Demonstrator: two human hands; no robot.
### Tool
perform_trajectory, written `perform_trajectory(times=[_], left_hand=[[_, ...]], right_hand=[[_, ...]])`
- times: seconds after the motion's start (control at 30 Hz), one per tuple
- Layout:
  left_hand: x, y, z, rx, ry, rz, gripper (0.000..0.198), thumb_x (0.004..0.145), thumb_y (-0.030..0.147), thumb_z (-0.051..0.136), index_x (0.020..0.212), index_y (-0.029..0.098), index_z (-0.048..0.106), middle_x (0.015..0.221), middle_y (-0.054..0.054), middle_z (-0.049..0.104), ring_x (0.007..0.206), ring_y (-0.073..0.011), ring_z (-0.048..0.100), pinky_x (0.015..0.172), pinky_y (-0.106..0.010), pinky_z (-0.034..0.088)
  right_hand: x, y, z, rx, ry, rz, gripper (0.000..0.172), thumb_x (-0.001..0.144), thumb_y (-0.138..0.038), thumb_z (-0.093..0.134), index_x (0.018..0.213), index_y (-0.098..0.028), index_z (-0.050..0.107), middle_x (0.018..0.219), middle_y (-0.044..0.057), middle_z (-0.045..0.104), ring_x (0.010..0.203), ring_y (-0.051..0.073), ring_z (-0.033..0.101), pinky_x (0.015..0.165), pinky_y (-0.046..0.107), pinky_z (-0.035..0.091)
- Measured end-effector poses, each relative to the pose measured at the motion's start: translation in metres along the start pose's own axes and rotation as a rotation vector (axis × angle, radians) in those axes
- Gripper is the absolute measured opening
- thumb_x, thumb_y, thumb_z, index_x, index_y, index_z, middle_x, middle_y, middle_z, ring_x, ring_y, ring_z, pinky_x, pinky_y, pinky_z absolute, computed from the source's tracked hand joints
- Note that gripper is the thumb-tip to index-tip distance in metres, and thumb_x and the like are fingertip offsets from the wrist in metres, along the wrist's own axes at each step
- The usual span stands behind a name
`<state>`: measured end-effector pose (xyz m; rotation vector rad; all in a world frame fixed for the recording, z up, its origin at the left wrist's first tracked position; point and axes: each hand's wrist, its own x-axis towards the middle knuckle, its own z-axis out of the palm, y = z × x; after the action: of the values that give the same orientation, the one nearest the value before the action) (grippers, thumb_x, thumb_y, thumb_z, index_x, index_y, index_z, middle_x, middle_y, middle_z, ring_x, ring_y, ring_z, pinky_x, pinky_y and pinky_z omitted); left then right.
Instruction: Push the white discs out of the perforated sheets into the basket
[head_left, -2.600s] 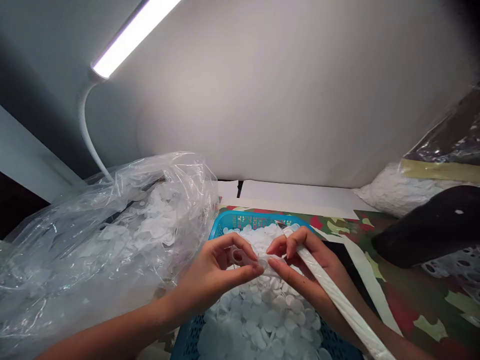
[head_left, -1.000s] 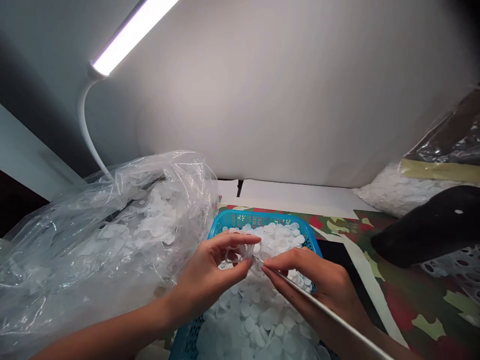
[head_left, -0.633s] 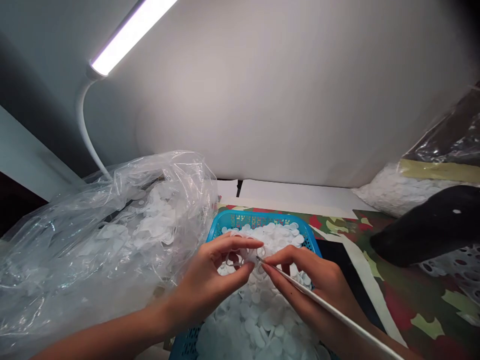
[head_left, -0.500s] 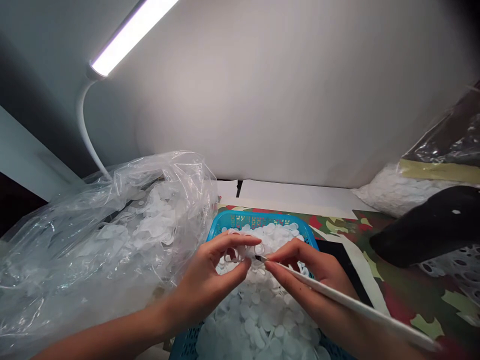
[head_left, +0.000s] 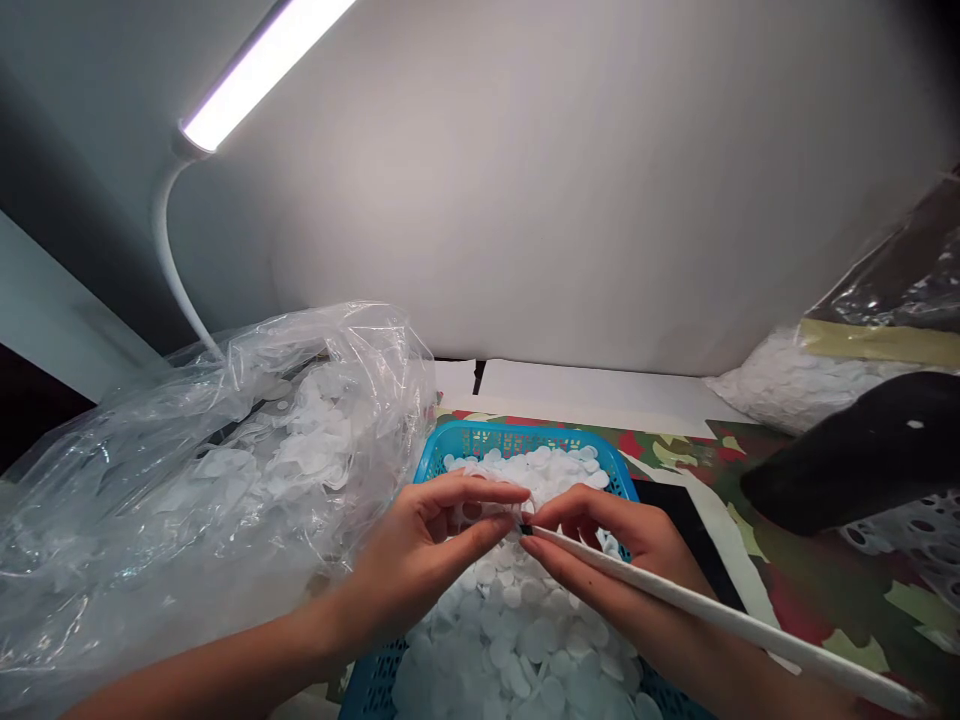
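Above a heap of small white discs [head_left: 517, 620], my left hand [head_left: 435, 535] curls, thumb and index finger closed on a small translucent white piece [head_left: 519, 508], mostly hidden by the fingers. My right hand [head_left: 622, 545] pinches a long, thin, white stick-like tool [head_left: 675, 590] close to its dark tip. That tip meets the piece at the left fingertips. The tool's shaft runs back over the right wrist to the lower right. Both hands are over the blue basket [head_left: 517, 432] that holds the discs.
A clear plastic bag [head_left: 360, 350] of white pieces lies left. A lit lamp [head_left: 262, 70] arches above it. At right are a black rounded object [head_left: 862, 450], another bag of white pieces [head_left: 787, 385] and perforated white sheets [head_left: 930, 540] on a camouflage-patterned cover [head_left: 817, 590].
My left finger and thumb have come closer together and shifted slightly right. The tool's tip and my right fingertips now sit right against the left fingertips; the tool's rear end has swung slightly right.
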<state>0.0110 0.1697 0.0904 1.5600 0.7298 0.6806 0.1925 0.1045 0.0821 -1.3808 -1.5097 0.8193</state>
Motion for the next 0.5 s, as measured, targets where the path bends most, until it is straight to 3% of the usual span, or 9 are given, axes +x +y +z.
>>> perform_trajectory(times=[0.27,0.5], left_hand=[[-0.0022,0.0002,0.0004,0.005,-0.034,0.007,0.016,0.084,0.024,0.066,0.099,0.024,0.071,0.099,-0.002,0.07,0.093,-0.0146,0.064,0.082,-0.023,0.05],[-0.0027,-0.0026,0.0011,-0.009,0.016,-0.007,0.021,0.079,0.024,0.071,0.1,0.025,0.07,0.096,0.0,0.069,0.088,-0.0114,0.063,0.078,-0.019,0.05]], right_hand=[[-0.0032,0.0075,0.0021,-0.089,-0.043,-0.135,0.009,0.082,-0.023,0.063,0.073,-0.022,0.062,0.067,-0.003,0.06,0.06,0.011,0.05,0.057,0.024,0.04],[-0.0019,0.0097,0.0034,-0.169,-0.048,-0.54,0.014,0.076,-0.005,0.058,0.079,-0.018,0.061,0.065,-0.001,0.059,0.062,0.011,0.051,0.059,0.023,0.044]])
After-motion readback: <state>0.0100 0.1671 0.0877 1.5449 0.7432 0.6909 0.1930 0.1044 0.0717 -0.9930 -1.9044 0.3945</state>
